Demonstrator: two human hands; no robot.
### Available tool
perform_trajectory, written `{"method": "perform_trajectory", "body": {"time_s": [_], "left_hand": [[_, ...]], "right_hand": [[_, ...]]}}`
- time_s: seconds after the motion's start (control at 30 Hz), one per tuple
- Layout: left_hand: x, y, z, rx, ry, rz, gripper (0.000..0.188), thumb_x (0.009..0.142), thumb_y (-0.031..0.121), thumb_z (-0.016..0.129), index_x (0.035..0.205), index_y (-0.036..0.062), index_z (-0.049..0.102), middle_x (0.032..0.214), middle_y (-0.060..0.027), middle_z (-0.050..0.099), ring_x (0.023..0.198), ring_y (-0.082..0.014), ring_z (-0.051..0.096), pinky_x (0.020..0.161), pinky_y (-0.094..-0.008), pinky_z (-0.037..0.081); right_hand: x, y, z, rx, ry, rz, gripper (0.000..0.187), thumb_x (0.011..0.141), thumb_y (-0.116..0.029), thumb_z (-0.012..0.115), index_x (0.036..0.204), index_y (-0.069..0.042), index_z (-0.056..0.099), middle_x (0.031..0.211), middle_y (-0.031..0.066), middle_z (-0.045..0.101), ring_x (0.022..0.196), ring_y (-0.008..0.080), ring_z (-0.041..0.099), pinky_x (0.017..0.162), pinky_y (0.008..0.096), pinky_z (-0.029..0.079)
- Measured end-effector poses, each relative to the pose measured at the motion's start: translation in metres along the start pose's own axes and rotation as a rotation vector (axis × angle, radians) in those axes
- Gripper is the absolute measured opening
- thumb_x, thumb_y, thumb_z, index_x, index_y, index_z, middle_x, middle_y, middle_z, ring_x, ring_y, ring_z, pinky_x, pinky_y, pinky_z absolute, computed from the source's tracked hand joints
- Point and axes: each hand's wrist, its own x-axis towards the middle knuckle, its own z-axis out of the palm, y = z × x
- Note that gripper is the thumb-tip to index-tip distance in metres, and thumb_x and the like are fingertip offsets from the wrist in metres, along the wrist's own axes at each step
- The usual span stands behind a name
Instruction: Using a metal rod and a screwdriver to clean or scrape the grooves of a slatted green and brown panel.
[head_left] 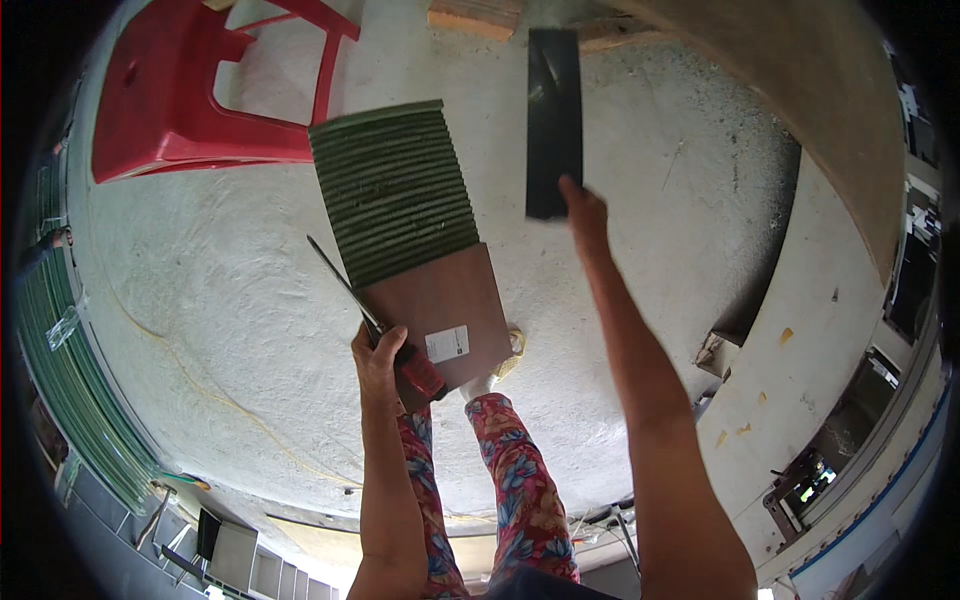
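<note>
On brown board (440, 300), white label (447, 343)

one red plastic chair (170, 95), one black strip (553, 120), one knife (375, 325), one brown board (440, 310)

A single head-worn fisheye view looks almost straight down from the person's own height onto the rough whitish concrete floor (250, 300). Both bare forearms enter from the lower edge and reach upward into the middle of the frame, close to the lens. The person's floral-patterned trouser legs (515, 480) hang directly below. Straight edges bow toward the dark round rim, and a red plastic chair (170, 100) sits at upper left.
</note>
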Motion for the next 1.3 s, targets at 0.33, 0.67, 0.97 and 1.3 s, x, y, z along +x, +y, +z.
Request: {"method": "perform_trajectory", "body": {"time_s": [0.33,0.67,0.97,1.3], "left_hand": [[0.128,0.039,-0.007,0.206,-0.068,0.116,0.047,0.068,0.028,0.07,0.099,-0.0054,0.058,0.082,-0.008,0.061,0.074,-0.0143,0.055,0.069,-0.0275,0.046],[0.153,0.033,-0.021,0.075,-0.033,0.046,0.051,0.066,0.029,0.067,0.102,-0.0054,0.057,0.081,-0.0089,0.06,0.071,-0.0154,0.056,0.067,-0.029,0.046],[0.15,0.005,-0.022,0.234,-0.283,-0.039,0.054,0.064,0.033,0.067,0.103,-0.0046,0.057,0.08,-0.0064,0.059,0.074,-0.0133,0.055,0.068,-0.0274,0.045],[0.152,-0.008,0.002,0.408,-0.19,0.167,0.058,0.075,0.022,0.053,0.126,-0.0055,0.046,0.099,-0.013,0.06,0.088,-0.0158,0.055,0.081,-0.0294,0.045]], "right_hand": [[0.219,-0.071,0.065,0.243,0.095,0.092,0.052,0.08,-0.049,0.063,0.087,0.001,0.069,0.063,0.004,0.053,0.052,0.0144,0.047,0.052,0.0298,0.044],[-0.008,-0.014,0.132,0.32,-0.63,0.268,0.06,0.081,-0.062,0.058,0.09,-0.003,0.068,0.061,-0.0072,0.035,0.052,0.0049,0.031,0.048,0.0219,0.031],[-0.075,0.01,0.116,0.245,-0.443,0.219,0.063,0.074,-0.056,0.068,0.099,0.001,0.062,0.077,0.0009,0.058,0.067,0.0082,0.054,0.059,0.0237,0.044],[-0.09,0.012,0.103,0.494,-0.327,0.241,0.035,0.077,-0.03,0.074,0.089,0.002,0.066,0.081,0.0057,0.066,0.072,0.0099,0.061,0.069,0.024,0.049]]}}
